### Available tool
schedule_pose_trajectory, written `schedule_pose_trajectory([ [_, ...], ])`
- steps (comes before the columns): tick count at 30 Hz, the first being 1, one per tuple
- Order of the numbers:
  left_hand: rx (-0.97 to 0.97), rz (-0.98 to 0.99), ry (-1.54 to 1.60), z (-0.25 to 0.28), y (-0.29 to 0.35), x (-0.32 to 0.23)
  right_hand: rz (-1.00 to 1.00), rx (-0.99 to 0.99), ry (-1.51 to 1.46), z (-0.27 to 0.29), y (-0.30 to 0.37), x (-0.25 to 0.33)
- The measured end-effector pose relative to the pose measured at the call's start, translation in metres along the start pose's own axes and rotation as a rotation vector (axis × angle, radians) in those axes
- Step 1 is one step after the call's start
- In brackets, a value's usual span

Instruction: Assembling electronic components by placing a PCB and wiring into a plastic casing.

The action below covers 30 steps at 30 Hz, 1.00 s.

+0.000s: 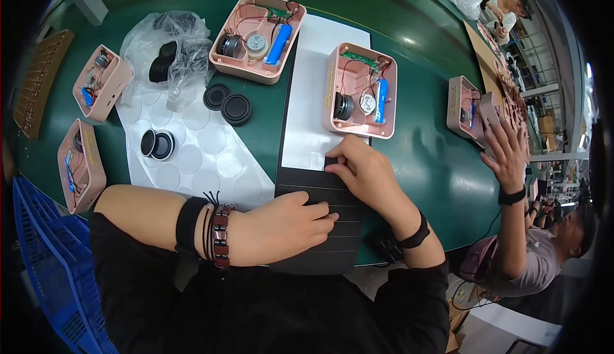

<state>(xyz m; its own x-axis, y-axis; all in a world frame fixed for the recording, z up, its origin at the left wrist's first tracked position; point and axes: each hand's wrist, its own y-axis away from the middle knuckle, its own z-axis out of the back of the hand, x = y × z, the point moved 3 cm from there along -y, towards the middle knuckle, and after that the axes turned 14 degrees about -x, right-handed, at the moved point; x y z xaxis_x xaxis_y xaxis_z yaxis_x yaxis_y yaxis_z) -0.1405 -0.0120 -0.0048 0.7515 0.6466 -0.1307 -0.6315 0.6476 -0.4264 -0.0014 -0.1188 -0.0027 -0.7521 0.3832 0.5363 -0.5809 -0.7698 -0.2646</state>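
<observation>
Black scored sheet is right in front of you on the green table, at the near end of that white sheet, and your left hand lies across it, fingers loosely bent, not really gripping anything. Your right hand has thumb and index pinched together on a small black piece by its far edge, just below the open pink box with the blue cylinder inside.

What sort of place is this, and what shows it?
Probably a factory assembly workshop: open pink housings with wired parts lie along a green bench, a blue crate stands beside it, and a co-worker's hand is beside another housing.
</observation>
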Motion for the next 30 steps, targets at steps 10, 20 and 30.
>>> schedule_pose_trajectory([
  [10,0.178,0.010,0.014,0.008,-0.005,0.001,0.059,-0.045,-0.038,-0.001,0.005,-0.002],
  [20,0.184,0.002,0.027,0.006,-0.005,0.002,0.041,-0.109,-0.072,-0.004,0.010,-0.002],
  [30,0.261,0.005,0.277,0.014,-0.026,0.023,0.465,-0.687,-0.108,0.077,-0.026,-0.024],
])
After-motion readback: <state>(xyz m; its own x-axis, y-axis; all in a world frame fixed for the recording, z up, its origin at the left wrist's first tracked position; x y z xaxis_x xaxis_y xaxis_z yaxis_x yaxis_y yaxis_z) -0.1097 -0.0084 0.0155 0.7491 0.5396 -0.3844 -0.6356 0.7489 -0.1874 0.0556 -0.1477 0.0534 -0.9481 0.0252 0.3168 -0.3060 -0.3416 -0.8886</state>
